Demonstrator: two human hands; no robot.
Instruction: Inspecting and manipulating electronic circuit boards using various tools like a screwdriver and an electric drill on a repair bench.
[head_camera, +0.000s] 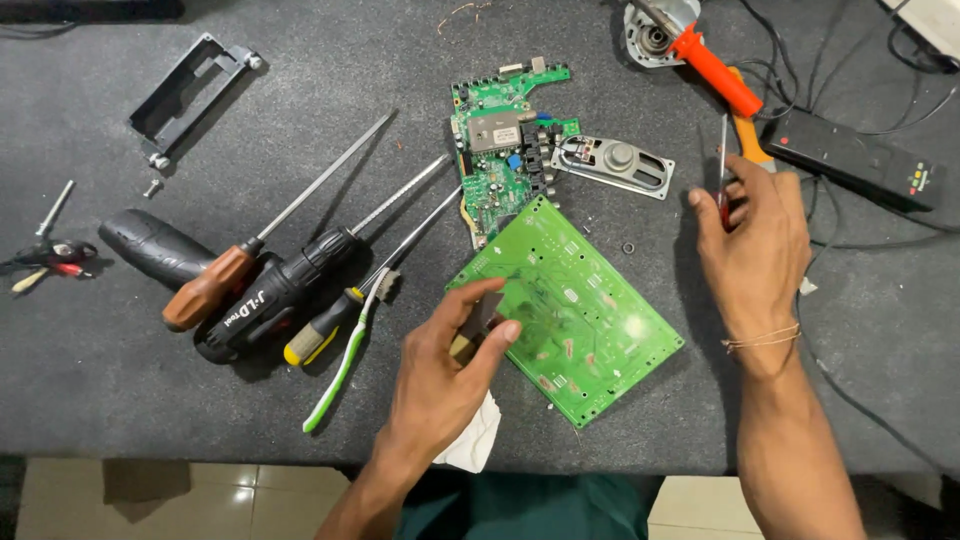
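A large green circuit board lies solder side up on the dark mat. My left hand grips a small brush with a dark ferrule and holds it at the board's left corner. Under that wrist lies a white cloth. My right hand hovers to the right of the board, closed on a thin red-handled screwdriver whose shaft points away from me. A smaller green board with a metal shield lies behind the large one, with an oval speaker beside it.
Three screwdrivers and a green-white toothbrush lie at left, next to a black handle. A metal bracket sits far left. An orange-handled power tool, a black box and cables crowd the far right. The table edge runs along the bottom.
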